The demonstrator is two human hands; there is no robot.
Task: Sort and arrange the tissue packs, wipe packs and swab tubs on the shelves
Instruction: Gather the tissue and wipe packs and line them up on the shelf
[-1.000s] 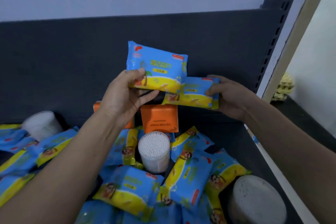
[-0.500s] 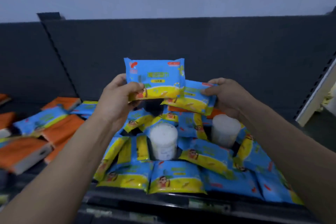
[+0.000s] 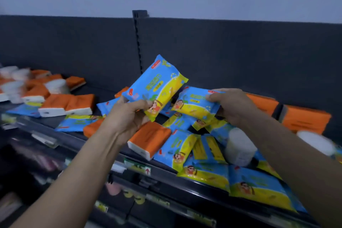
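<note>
My left hand (image 3: 127, 114) grips a blue-and-yellow wipe pack (image 3: 157, 85), tilted up above the shelf. My right hand (image 3: 233, 105) holds a second wipe pack (image 3: 194, 103) just to its right, lower and flatter. Below them lies a jumble of several more blue wipe packs (image 3: 177, 150), an orange tissue pack (image 3: 149, 139) and a white swab tub (image 3: 238, 148). More orange tissue packs (image 3: 66, 103) and swab tubs (image 3: 55, 85) lie further left on the shelf.
The dark shelf has a front rail (image 3: 140, 170) with price tags and a dark back panel with a slotted upright (image 3: 138, 42). Large orange tissue packs (image 3: 305, 118) sit at the right rear. A lower shelf with blurred goods (image 3: 46, 161) shows at bottom left.
The view has swung left, showing more of the shelf's left side. Both hands moved left with their wipe packs; the left pack is now tilted on a diagonal.
</note>
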